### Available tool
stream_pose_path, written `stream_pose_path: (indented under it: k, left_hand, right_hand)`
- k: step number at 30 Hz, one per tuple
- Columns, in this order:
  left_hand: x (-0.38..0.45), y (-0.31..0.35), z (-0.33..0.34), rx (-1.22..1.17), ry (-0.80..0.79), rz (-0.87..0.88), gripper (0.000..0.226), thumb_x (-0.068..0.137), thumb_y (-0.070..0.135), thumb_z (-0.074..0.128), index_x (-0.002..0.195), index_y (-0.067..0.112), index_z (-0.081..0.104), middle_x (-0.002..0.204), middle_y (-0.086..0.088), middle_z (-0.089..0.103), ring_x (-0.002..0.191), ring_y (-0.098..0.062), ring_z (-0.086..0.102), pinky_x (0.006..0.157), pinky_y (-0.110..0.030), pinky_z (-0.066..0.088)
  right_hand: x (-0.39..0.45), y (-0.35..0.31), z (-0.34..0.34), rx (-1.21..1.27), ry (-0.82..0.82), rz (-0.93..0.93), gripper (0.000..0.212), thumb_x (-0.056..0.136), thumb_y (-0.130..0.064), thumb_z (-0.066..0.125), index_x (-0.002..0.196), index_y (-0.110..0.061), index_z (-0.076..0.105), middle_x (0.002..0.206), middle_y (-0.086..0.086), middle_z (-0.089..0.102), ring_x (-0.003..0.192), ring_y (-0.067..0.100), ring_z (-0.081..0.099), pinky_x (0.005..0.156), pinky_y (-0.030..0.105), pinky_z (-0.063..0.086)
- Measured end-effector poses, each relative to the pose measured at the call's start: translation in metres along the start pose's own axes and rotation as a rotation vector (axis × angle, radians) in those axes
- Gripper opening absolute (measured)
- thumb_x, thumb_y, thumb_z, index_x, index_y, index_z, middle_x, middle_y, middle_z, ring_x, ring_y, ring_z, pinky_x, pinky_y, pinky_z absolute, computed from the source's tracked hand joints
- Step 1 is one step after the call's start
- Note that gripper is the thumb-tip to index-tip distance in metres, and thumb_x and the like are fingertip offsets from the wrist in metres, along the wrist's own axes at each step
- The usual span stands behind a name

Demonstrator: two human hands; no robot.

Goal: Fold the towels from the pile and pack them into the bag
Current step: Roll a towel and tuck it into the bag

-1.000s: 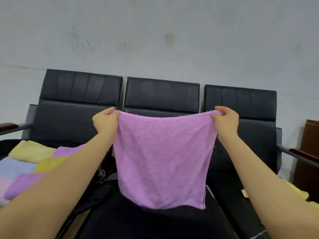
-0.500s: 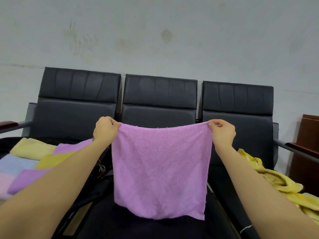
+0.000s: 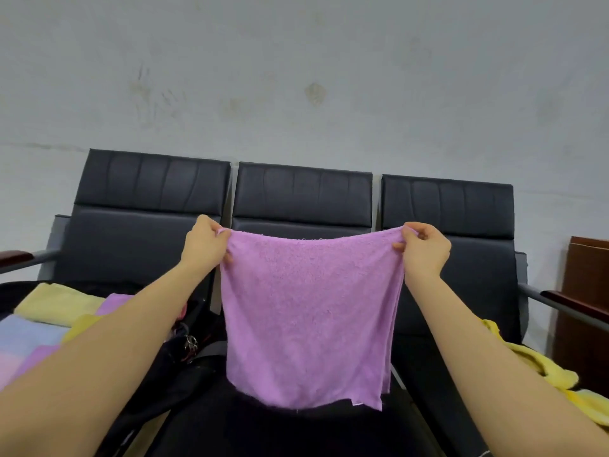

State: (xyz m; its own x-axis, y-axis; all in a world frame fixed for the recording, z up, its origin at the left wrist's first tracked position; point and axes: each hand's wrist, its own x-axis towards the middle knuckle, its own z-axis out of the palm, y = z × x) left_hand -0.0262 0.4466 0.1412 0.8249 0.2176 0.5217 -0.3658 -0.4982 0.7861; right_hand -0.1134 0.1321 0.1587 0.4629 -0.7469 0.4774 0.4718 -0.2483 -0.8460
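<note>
We are partway through, as far as we can judge: on the left seat several folded towels [image 3: 43,328] in yellow, pale blue, pink and purple lie stacked on or in something dark, which we take to be the bag [image 3: 184,364], though we cannot tell whether they are truly inside it. On the right seat a crumpled yellow towel [image 3: 540,364] lies loose, so we judge that at least that one is left to fold, and the pile may run on past the frame edge. The purple towel [image 3: 309,318] is the one in hand now. We hold it up in the air in front of the middle seat of the chairs [image 3: 303,192], hanging from its top edge, which sags a little between our hands. Our left hand [image 3: 206,247] pinches the top left corner, fingers curled round the cloth; our right hand [image 3: 425,249] pinches the top right corner the same way, thumb and fingertips closed on the edge. The towel looks soft and fuzzy, roughly square as it hangs, and layered edges show down its right side and at the bottom right corner, so we judge it is already folded once. Its lower edge hangs just above the dark seat. It is not yet fully folded or packed.
</note>
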Motion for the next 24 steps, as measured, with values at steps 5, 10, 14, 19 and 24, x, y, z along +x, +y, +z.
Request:
stream_pose_path:
  k: [5, 10, 14, 19, 24]
  left_hand:
    - [-0.008, 0.002, -0.006, -0.332, -0.011, -0.124, 0.014, 0.084, 0.003, 0.064, 0.097, 0.004, 0.061, 0.085, -0.003, 0.065, 0.044, -0.001, 0.062, 0.039, -0.011, 0.038]
    - [-0.013, -0.003, -0.012, -0.364, 0.004, -0.108, 0.006, 0.082, 0.006, 0.069, 0.086, 0.010, 0.069, 0.070, -0.001, 0.065, 0.039, -0.003, 0.057, 0.041, -0.013, 0.036]
    - [-0.015, -0.005, -0.011, -0.333, 0.074, -0.071, 0.011, 0.086, 0.016, 0.069, 0.076, 0.017, 0.065, 0.067, -0.002, 0.062, 0.033, -0.006, 0.052, 0.049, -0.021, 0.039]
    - [-0.013, -0.007, -0.004, -0.374, 0.055, -0.084, 0.012, 0.089, 0.018, 0.066, 0.082, 0.010, 0.061, 0.083, -0.006, 0.066, 0.048, -0.015, 0.065, 0.053, -0.025, 0.047]
    - [-0.008, -0.026, 0.017, -0.389, 0.028, -0.133, 0.019, 0.089, 0.021, 0.066, 0.090, 0.003, 0.061, 0.086, -0.006, 0.066, 0.050, -0.014, 0.067, 0.068, -0.039, 0.056]
  right_hand:
    - [-0.003, 0.007, -0.007, 0.002, 0.008, 0.009, 0.015, 0.093, -0.006, 0.057, 0.105, -0.010, 0.067, 0.093, 0.005, 0.067, 0.065, 0.015, 0.066, 0.074, 0.028, 0.058]
    - [-0.006, 0.015, -0.014, -0.026, 0.013, 0.033, 0.018, 0.093, -0.007, 0.058, 0.109, -0.007, 0.066, 0.080, 0.004, 0.066, 0.068, 0.010, 0.063, 0.083, 0.030, 0.054]
    - [-0.007, 0.014, -0.018, -0.077, 0.021, -0.035, 0.008, 0.094, -0.012, 0.057, 0.098, -0.011, 0.065, 0.085, 0.006, 0.066, 0.057, 0.012, 0.059, 0.061, 0.020, 0.049]
    - [0.006, 0.016, -0.015, -0.182, 0.032, -0.067, 0.004, 0.095, -0.020, 0.056, 0.093, -0.018, 0.059, 0.094, 0.006, 0.066, 0.076, 0.021, 0.065, 0.079, 0.038, 0.053]
    - [0.017, 0.039, -0.007, -0.248, -0.015, -0.053, 0.006, 0.097, -0.021, 0.054, 0.093, -0.016, 0.056, 0.090, 0.008, 0.065, 0.083, 0.025, 0.065, 0.084, 0.042, 0.053]
